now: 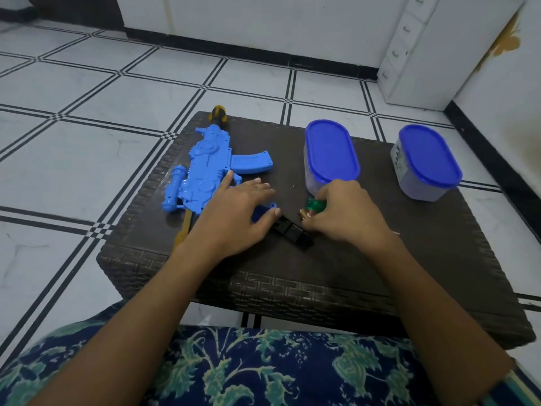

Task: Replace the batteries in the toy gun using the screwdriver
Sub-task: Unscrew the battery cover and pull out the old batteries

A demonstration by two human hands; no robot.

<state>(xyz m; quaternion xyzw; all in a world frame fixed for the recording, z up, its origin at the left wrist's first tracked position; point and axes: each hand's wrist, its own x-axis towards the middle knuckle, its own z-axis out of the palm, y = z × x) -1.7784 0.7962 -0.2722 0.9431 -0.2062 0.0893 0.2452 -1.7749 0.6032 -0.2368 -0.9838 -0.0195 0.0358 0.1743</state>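
A blue toy gun (205, 168) lies on the dark woven table (380, 253), its yellow-and-black muzzle pointing away and a yellow stock near me. My left hand (234, 212) lies flat with straight fingers over the gun's grip end, touching it. My right hand (345, 212) grips a screwdriver with a green translucent handle (315, 205); a brass-coloured part shows under the fingers. A black battery holder (292, 232) lies on the table between the two hands. The screwdriver's tip is hidden.
Two clear containers with blue lids stand on the table, one (330, 153) just beyond my right hand, the other (427, 162) at the right edge. White tiled floor surrounds the table. A white drawer unit (409, 51) stands at the back right.
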